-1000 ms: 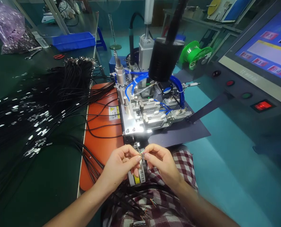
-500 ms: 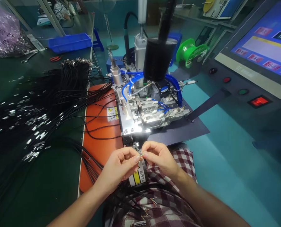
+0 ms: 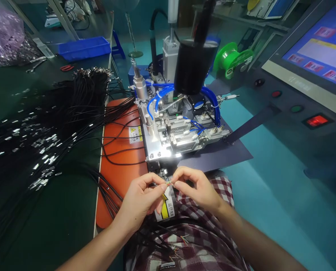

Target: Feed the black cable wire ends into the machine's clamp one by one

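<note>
In front of the machine's near edge, my left hand (image 3: 142, 195) pinches the end of a cable between thumb and forefinger, its thin coloured wires (image 3: 169, 183) poking out at the fingertips. From the other side, my right hand (image 3: 196, 186) has its thumb and forefinger at the same wires, the tips curled in on them. Just beyond is a small metal fixture (image 3: 162, 173) of the machine (image 3: 182, 131). More black cables (image 3: 156, 241) with stripped, coloured ends lie across my lap below the hands.
Bundled black cables with shiny ends (image 3: 48, 150) cover the bench at left, some running over the orange board (image 3: 119, 173) to the machine. A blue tray (image 3: 84, 49) and red-handled tool (image 3: 66, 68) lie behind. A black lamp-like cylinder (image 3: 194, 67) hangs overhead; a control panel (image 3: 306, 90) stands right.
My right thumb and forefinger have spread a little wider behind their tips, and the wires show more between the hands. The view has shifted slightly; my left hand keeps its pinch.
</note>
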`<action>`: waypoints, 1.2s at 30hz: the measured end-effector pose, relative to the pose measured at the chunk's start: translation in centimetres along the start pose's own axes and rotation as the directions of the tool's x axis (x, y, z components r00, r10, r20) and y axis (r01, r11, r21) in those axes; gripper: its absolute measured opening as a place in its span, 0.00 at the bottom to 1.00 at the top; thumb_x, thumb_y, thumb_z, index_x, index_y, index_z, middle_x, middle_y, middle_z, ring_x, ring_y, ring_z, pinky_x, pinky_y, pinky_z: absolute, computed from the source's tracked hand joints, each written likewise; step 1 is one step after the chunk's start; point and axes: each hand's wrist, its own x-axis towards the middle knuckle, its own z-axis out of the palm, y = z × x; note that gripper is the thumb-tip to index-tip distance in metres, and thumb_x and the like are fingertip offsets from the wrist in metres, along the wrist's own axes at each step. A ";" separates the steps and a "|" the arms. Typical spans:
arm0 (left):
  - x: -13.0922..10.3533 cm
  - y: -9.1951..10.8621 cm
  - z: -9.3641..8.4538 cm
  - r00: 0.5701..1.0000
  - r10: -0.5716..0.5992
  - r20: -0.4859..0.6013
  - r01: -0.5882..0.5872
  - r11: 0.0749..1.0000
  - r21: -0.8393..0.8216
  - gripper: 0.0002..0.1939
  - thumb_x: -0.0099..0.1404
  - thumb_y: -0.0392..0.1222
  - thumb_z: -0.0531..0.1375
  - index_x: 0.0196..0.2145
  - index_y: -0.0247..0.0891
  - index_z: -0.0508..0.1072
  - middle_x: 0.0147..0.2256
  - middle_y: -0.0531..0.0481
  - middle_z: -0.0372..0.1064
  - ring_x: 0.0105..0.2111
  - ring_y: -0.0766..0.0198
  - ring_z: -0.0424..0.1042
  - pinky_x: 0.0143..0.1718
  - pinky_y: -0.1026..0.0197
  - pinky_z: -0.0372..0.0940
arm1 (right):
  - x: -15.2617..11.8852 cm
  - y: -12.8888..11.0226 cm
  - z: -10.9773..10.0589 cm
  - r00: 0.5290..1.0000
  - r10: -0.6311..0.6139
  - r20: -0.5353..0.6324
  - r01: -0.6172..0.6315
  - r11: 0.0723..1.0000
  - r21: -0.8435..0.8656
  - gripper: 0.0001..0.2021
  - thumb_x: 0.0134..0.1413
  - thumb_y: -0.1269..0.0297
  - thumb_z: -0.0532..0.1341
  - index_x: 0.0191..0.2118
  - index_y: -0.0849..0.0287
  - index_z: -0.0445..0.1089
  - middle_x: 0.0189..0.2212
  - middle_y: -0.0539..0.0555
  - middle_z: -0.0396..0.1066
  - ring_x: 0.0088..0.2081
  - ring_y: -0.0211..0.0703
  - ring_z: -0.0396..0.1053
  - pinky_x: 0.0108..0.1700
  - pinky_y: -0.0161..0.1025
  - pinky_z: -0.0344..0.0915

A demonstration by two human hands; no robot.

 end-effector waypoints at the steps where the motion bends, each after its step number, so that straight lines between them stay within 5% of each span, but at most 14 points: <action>1: 0.0 -0.1 0.0 1.000 0.003 -0.004 -0.003 1.000 -0.002 0.09 0.60 0.44 0.59 0.27 0.36 0.66 0.11 0.59 0.59 0.11 0.74 0.52 0.14 0.69 0.43 | -0.3 0.1 0.4 0.999 0.018 -0.030 -0.018 1.000 0.011 0.03 0.52 0.68 0.59 0.30 0.60 0.68 0.24 0.49 0.65 0.25 0.36 0.61 0.29 0.34 0.59; 9: 0.0 -0.4 0.2 0.995 0.024 -0.095 -0.024 1.000 0.000 0.10 0.57 0.46 0.61 0.28 0.36 0.67 0.11 0.61 0.55 0.12 0.75 0.51 0.14 0.70 0.43 | -1.2 -0.2 3.5 0.961 0.144 -0.237 -0.110 0.983 0.150 0.07 0.50 0.68 0.61 0.23 0.60 0.65 0.20 0.46 0.61 0.23 0.34 0.57 0.26 0.33 0.56; 12: 0.1 -0.5 0.3 0.993 0.011 -0.120 -0.013 1.000 -0.020 0.09 0.56 0.44 0.62 0.29 0.36 0.68 0.10 0.61 0.55 0.12 0.74 0.52 0.14 0.71 0.45 | -1.5 -0.1 4.3 0.946 0.263 -0.190 -0.193 0.926 0.324 0.09 0.50 0.64 0.61 0.23 0.60 0.64 0.18 0.45 0.58 0.20 0.32 0.54 0.23 0.31 0.54; 21: -0.2 -0.5 0.4 0.994 0.051 -0.098 -0.052 0.999 -0.012 0.10 0.55 0.43 0.62 0.25 0.36 0.65 0.11 0.61 0.54 0.13 0.75 0.50 0.15 0.71 0.46 | -0.8 -0.6 2.4 0.957 0.240 -0.161 -0.189 0.942 0.278 0.06 0.50 0.63 0.61 0.28 0.60 0.67 0.22 0.47 0.61 0.24 0.34 0.58 0.25 0.31 0.57; 36: -0.2 -0.6 0.5 0.993 0.037 -0.113 -0.037 0.999 0.006 0.11 0.56 0.44 0.62 0.25 0.37 0.63 0.12 0.62 0.53 0.13 0.75 0.50 0.15 0.71 0.44 | -0.8 -0.2 3.0 0.934 0.323 -0.150 -0.247 0.891 0.381 0.04 0.45 0.66 0.63 0.25 0.61 0.68 0.16 0.44 0.60 0.19 0.32 0.56 0.21 0.31 0.54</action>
